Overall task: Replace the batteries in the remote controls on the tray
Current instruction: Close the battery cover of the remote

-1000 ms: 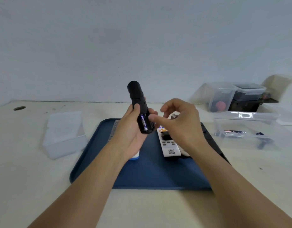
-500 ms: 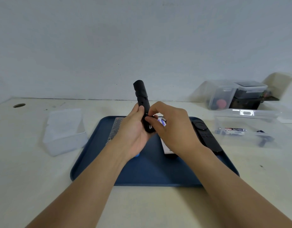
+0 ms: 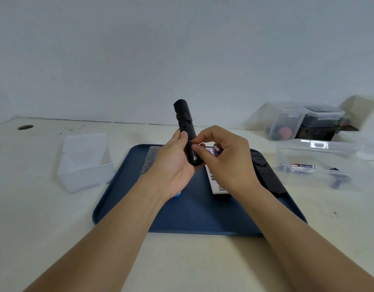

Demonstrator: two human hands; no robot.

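My left hand (image 3: 173, 165) grips a slim black plastic remote (image 3: 185, 123) upright above the flat blue plastic tray (image 3: 194, 218); my right hand (image 3: 226, 159) pinches a small cylindrical battery (image 3: 192, 153) at its open bay, a second battery (image 3: 217, 149) tucked in curled fingers. Likely mid-swap: next, work this cell along the bay. Open room near tray's front edge; clear plastic bin (image 3: 316, 165) sits right.

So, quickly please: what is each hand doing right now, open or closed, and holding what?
Left hand: closed around the black remote, held upright.
Right hand: fingers curled, fingertips at the battery in the remote; a second battery held in it.
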